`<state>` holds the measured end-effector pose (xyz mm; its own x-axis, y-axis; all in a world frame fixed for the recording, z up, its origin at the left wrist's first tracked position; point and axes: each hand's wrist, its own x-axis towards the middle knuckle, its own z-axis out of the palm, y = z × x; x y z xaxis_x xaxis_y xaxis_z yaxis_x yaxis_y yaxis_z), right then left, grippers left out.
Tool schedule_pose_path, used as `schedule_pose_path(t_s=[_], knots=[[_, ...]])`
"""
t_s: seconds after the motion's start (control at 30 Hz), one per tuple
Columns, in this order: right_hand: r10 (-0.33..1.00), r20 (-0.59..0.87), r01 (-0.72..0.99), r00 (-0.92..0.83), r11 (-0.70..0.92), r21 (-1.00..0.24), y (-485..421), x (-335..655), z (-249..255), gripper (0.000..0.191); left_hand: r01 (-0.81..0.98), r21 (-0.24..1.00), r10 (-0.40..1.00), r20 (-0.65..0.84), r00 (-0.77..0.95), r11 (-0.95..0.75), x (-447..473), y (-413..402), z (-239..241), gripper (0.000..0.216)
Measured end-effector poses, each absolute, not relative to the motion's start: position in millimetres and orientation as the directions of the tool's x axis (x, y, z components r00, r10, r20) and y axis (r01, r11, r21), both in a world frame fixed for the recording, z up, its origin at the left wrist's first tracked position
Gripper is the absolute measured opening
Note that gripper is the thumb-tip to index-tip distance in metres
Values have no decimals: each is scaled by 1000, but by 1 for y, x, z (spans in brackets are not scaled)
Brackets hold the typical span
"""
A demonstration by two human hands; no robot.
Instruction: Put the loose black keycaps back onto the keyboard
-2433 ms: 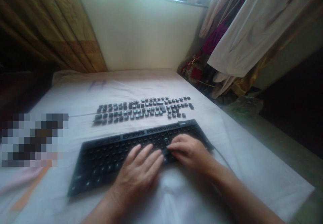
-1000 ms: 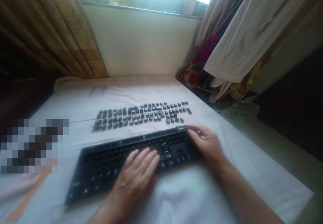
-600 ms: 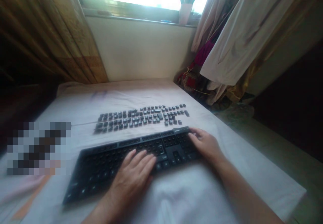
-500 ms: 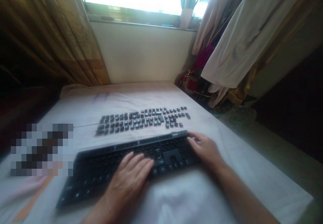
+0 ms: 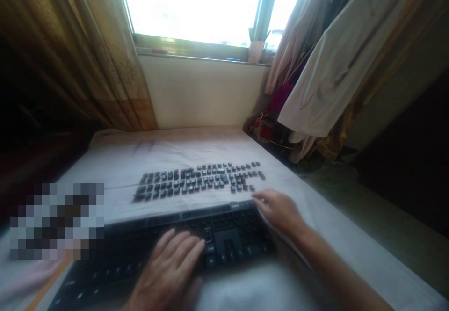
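Note:
A black keyboard (image 5: 228,229) with its keycaps removed lies on a white sheet (image 5: 182,149) in front of me. My left hand (image 5: 171,266) rests flat on its middle, fingers stretched out. My right hand (image 5: 278,210) is at the keyboard's far right corner, its fingers curved around the edge. Beyond the keyboard, several loose black keycaps (image 5: 196,180) are laid out in rows on the sheet.
A wall (image 5: 199,91) and bright window stand behind the bed. Brown curtains (image 5: 105,54) hang at the left. Pale clothes (image 5: 333,63) and a heap of red fabric (image 5: 270,124) are at the right, beside the bed's edge. A blurred-out patch sits at the left.
My right hand moved from the keyboard's middle to its far right corner. The view tilted up toward the window, and the keyboard now sits lower in view.

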<state>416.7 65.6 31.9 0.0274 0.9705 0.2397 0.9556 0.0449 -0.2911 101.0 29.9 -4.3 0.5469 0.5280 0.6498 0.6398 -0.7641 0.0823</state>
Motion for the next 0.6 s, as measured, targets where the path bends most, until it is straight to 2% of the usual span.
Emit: schedule_pose_path(t_s=[0.07, 0.23, 0.47, 0.6], knots=[[976, 219, 971, -16, 68, -231, 83, 415, 40, 21, 623, 81, 509, 662, 550, -778, 107, 30, -5, 31], [979, 194, 973, -59, 100, -208, 126, 404, 37, 18, 542, 61, 397, 750, 529, -838, 117, 30, -18, 22], [985, 154, 973, -75, 106, -205, 140, 398, 20, 19, 529, 94, 380, 800, 464, -844, 115, 34, -28, 21], [989, 128, 971, -79, 106, -215, 140, 399, 17, 20, 502, 137, 413, 766, 493, -854, 115, 33, -23, 20]])
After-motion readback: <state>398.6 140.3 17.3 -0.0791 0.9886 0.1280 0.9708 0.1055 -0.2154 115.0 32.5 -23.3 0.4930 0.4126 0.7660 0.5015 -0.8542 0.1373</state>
